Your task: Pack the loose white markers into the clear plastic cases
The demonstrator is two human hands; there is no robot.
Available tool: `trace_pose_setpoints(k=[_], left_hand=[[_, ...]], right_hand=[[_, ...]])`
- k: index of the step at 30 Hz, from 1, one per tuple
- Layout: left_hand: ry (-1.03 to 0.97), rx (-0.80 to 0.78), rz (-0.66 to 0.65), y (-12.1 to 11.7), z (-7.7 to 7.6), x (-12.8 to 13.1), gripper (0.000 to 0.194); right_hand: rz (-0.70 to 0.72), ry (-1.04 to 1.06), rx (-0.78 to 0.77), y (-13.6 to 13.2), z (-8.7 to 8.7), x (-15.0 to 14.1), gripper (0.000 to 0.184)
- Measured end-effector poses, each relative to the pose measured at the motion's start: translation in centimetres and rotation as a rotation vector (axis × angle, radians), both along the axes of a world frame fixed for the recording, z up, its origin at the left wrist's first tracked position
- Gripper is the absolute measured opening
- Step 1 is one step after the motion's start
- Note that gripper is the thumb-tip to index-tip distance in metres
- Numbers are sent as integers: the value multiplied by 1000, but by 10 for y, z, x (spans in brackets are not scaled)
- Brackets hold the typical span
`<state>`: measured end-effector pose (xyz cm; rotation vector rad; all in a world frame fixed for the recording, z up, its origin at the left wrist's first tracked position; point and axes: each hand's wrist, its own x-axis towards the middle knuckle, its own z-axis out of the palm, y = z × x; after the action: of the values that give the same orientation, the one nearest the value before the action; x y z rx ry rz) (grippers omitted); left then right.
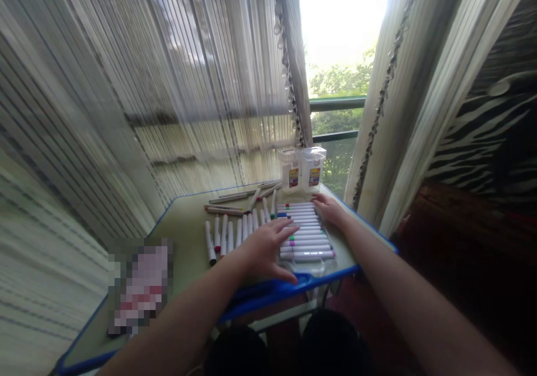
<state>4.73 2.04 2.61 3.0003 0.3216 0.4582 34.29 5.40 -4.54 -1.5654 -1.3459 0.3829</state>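
Note:
White markers with coloured ends lie side by side in a clear plastic tray near the table's front edge. My left hand, fingers spread, rests over the left side of this row. At the far right corner of the row is my right hand, its fingers stretched out and touching the end of the markers or the tray; which of the two I cannot tell. Left of the tray, several loose white markers lie in a line, partly hidden by my left hand and forearm.
Two clear plastic cases with labels stand at the table's back edge. More markers lie scattered behind the loose line. A blurred-out pinkish item is on the left of the blue-edged table. Curtains and a window surround it.

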Motion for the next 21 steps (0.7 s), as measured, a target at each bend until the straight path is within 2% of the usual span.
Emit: trace_pose_setpoints(k=[5, 11, 17, 21], left_hand=[[-12, 52, -4, 1, -8, 7, 100], [-25, 65, 35, 2, -6, 7, 100], [-19, 87, -17, 4, -5, 7, 73], [-88, 114, -22, 5, -3, 7, 62]], right_hand=[[54, 213, 82, -2, 5, -4, 34], [94, 235, 91, -4, 5, -1, 38], [98, 266, 79, -6, 8, -2, 35], [106, 283, 87, -11, 12, -4, 30]])
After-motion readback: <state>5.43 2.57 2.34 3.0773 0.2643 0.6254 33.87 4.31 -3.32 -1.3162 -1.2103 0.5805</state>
